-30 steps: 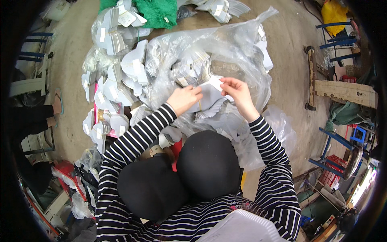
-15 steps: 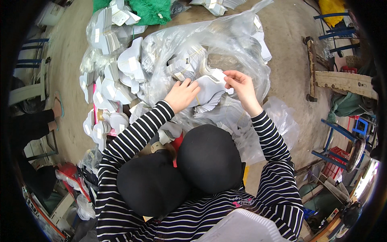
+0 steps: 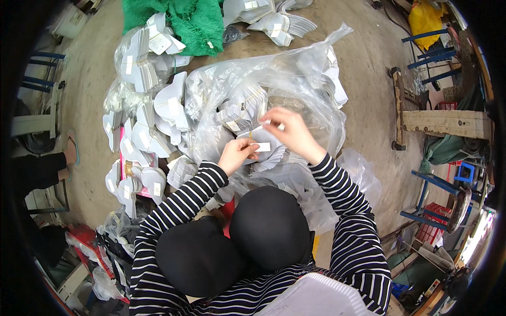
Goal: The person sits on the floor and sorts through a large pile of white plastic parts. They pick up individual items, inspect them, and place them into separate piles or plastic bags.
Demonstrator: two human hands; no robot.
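A worker's left hand pinches a small white slip, thumb and fingers clamped on its left end, over a heap of cut grey pieces. The right hand, blurred, hangs just above and to the right of the slip, its fingers bent close around something white; whether they are clamped on it, one cannot tell. Below the slip lies a fanned stack of pieces, its edges curving out toward the right arm. Crumpled clear plastic rings the work on its far and right sides, one twisted end pointing away to the upper right. At left, more labelled stacks crowd up to the plastic, leaving little room beside the left hand. At the far side, a green sack lies near further grey stacks. The near edge is set by two black-clad knees, close below the plastic, with striped sleeves reaching past on either side. To the right, a broad strip of concrete floor separates the plastic from a wooden beam, a blue-legged stool and a red crate. Another strip of floor, at left, runs between the stacks and another person's sandalled foot.
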